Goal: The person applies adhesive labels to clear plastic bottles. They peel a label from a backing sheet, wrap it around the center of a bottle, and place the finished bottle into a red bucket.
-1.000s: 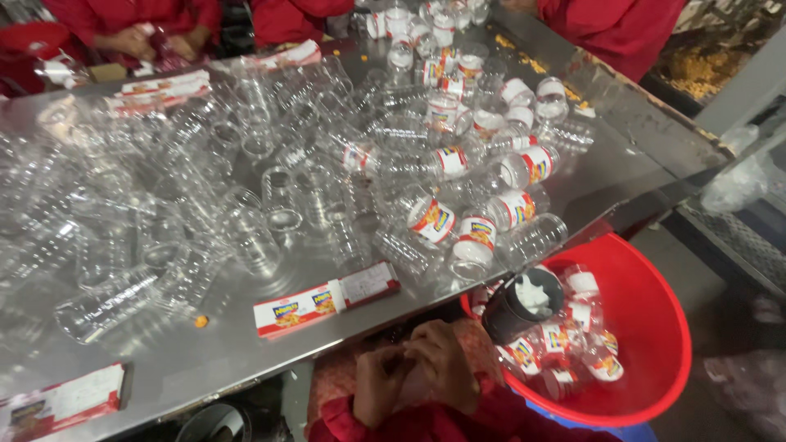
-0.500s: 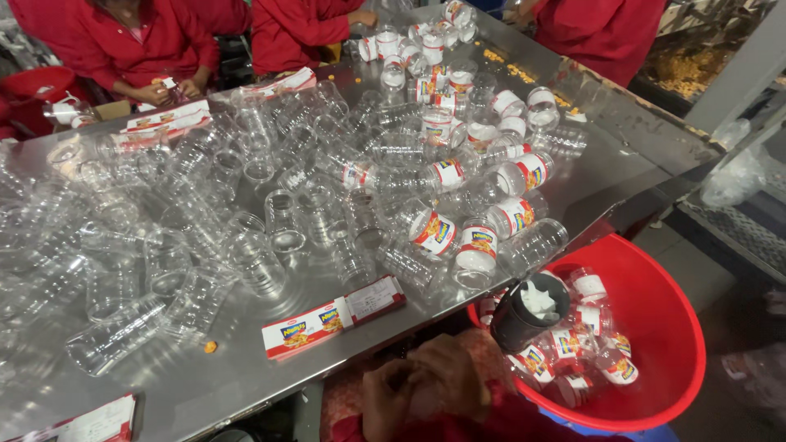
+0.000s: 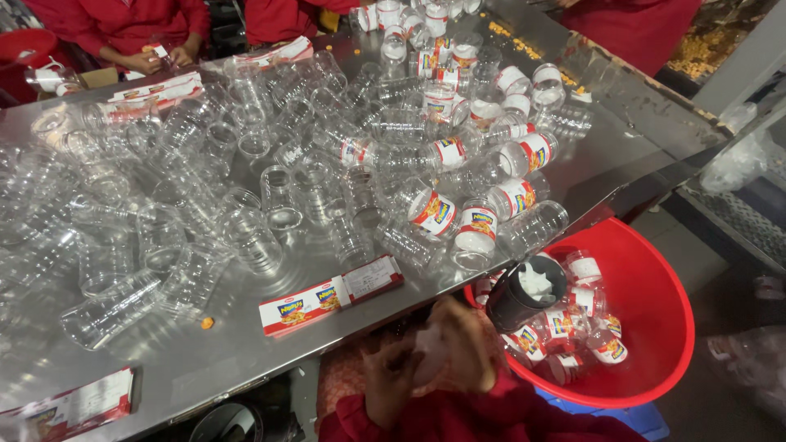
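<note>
Both hands low in view, below the near edge of the table (image 3: 573, 155). Left hand (image 3: 393, 385) and right hand (image 3: 467, 348) close together, both on one clear plastic jar (image 3: 427, 356) held between them. Motion blur here; the right hand's grip looks wrapped around the jar's side, the left hand's fingers touch its lower end, but how firmly either is clamped I cannot tell. Red sleeves beneath the hands.

Just right of the hands: a black container (image 3: 524, 295) with white matter inside, leaning on the rim of a red tub (image 3: 655, 327). The tub holds several labelled jars (image 3: 602, 348).

On the steel table: a large heap of clear unlabelled jars (image 3: 246, 205), lying and upright, across the left and middle. Jars with red-and-white labels (image 3: 479, 225) cluster toward the right and far end. A strip of flat labels (image 3: 332, 295) lies near the front edge, another stack (image 3: 70, 405) at the near left corner. Small orange crumb (image 3: 207, 322) near the front.

Far side: other people in red, one pair of hands (image 3: 160, 59) at work on labels.
</note>
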